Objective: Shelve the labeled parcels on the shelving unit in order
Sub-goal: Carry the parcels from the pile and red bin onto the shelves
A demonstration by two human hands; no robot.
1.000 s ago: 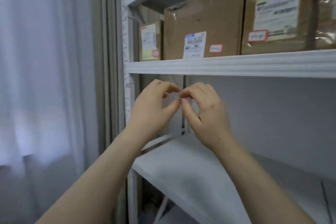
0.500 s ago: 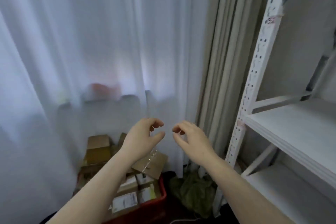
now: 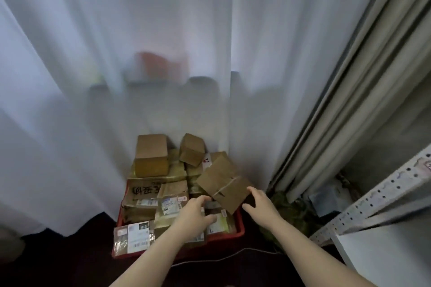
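A red crate (image 3: 240, 232) on the dark floor is heaped with several brown cardboard parcels and labeled packets. A tilted brown box (image 3: 224, 183) bound with a thin band lies on the heap at the right. My left hand (image 3: 194, 213) reaches down to its lower left edge, fingers spread and relaxed. My right hand (image 3: 257, 204) hovers at its lower right corner, fingers extended, and may touch the box. Neither hand grips anything. A corner of the white shelving unit (image 3: 382, 198) shows at the lower right.
A sheer white curtain (image 3: 163, 53) hangs behind the crate, and a beige drape (image 3: 345, 123) hangs to its right. A green bundle (image 3: 286, 207) lies between crate and shelf post. A thin white cable (image 3: 233, 256) runs over the floor in front.
The view swung from the shelves left and down to the crate on the floor. Both hands dropped from chest height, opened and spread toward the tilted brown box.
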